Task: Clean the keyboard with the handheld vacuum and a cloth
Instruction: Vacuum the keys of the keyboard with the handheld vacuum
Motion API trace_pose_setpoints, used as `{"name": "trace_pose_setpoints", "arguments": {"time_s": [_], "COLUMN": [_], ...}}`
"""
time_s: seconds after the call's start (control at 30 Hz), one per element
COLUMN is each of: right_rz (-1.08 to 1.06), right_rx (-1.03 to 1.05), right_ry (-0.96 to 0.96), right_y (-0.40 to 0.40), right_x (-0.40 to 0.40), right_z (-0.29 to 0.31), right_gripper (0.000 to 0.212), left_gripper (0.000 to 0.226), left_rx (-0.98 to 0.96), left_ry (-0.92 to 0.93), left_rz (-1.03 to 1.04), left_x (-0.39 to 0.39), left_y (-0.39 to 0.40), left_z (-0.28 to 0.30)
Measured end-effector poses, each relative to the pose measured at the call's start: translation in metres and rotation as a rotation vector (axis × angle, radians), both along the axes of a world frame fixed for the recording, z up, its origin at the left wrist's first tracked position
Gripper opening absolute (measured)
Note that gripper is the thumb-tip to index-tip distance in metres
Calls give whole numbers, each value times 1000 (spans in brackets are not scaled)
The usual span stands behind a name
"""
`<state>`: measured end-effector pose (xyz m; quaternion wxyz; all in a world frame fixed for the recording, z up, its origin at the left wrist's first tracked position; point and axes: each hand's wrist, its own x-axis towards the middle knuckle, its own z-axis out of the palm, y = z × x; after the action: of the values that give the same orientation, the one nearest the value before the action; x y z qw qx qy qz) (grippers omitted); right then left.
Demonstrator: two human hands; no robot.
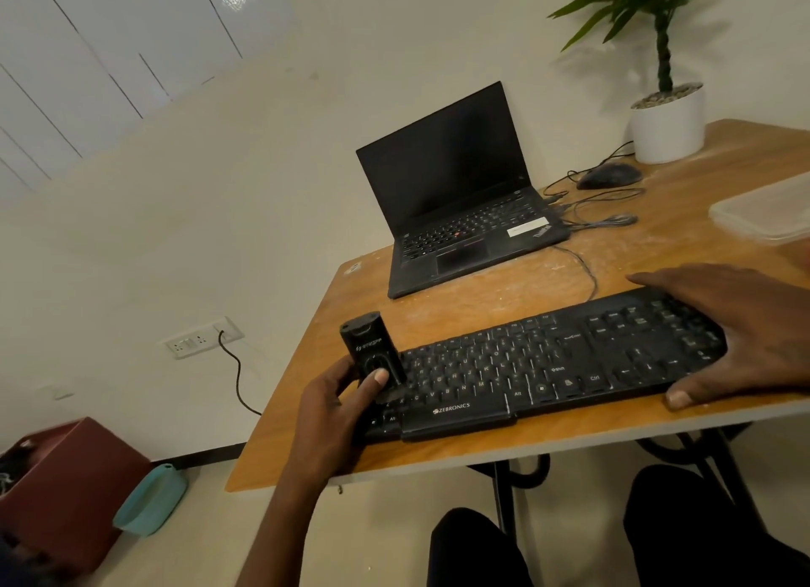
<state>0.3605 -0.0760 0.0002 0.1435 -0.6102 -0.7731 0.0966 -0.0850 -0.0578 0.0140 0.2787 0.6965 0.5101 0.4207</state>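
A black Zebronics keyboard (526,367) lies along the near edge of the wooden table (482,455). My left hand (333,411) grips a black handheld vacuum (370,349), held upright with its lower end on the keyboard's left keys and my thumb on its front. My right hand (740,332) grips the keyboard's right end, fingers over the far edge and number pad, thumb on the near edge. No cloth is in view.
An open black laptop (460,200) stands behind the keyboard, with a mouse (609,176), cables and a white potted plant (668,121) at the back right. A clear plastic container (762,214) sits at the right edge. A brown box (70,485) and a teal tub (149,499) are on the floor.
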Motion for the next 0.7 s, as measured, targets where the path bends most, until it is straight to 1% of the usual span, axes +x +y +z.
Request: {"name": "trace_pose_setpoints", "arguments": {"time_s": [0.2, 0.23, 0.27, 0.37, 0.57, 0.7], "right_rz": [7, 10, 10, 1, 5, 12], "right_rx": [4, 15, 34, 72, 16, 6], "right_ry": [17, 21, 23, 31, 39, 64], "right_y": [2, 3, 4, 6, 3, 1], "right_x": [-2, -2, -2, 2, 3, 2], "right_z": [-1, -1, -2, -8, -4, -4], "right_gripper": [127, 127, 128, 131, 126, 125], "left_gripper": [24, 26, 30, 27, 15, 14], "left_rx": [16, 25, 33, 51, -7, -10], "left_ry": [-40, -29, -10, 70, 86, 79], "left_rz": [16, 5, -6, -17, 54, 62], "left_x": [-24, -24, -21, -6, 6, 10], "left_y": [-36, -36, -33, -9, 56, 54], "left_z": [-8, -6, -4, 0, 1, 2]}}
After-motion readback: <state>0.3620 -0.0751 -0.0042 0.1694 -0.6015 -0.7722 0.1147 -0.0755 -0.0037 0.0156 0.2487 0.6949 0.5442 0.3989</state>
